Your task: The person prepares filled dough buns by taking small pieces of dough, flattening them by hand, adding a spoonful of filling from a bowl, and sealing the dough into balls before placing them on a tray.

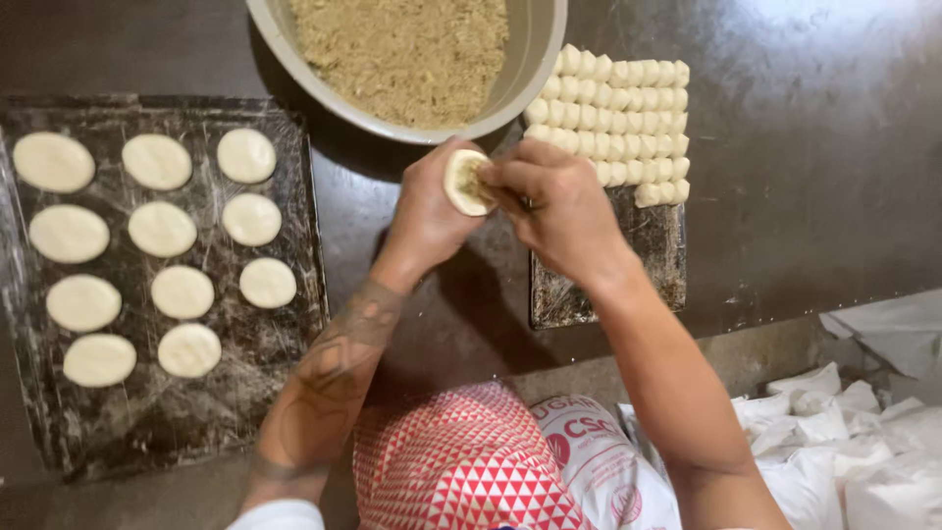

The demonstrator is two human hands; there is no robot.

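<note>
My left hand (427, 211) cups a small round piece of dough (461, 182) with a dab of brown filling in its middle. My right hand (554, 201) presses its fingertips onto that dough from the right. Both hands hover just below a large grey bowl (535, 59) of crumbly tan filling (402, 49). Rows of small raw dough pieces (618, 113) lie on a dark tray (653, 265) behind my right hand.
At the left, a dark tray lined with plastic film (285, 324) carries several flattened round dough discs (162, 231) in rows. White sacks and bags (834, 432) lie at the lower right below the dark tabletop (805, 177). A red-and-white patterned apron (456, 461) shows at the bottom.
</note>
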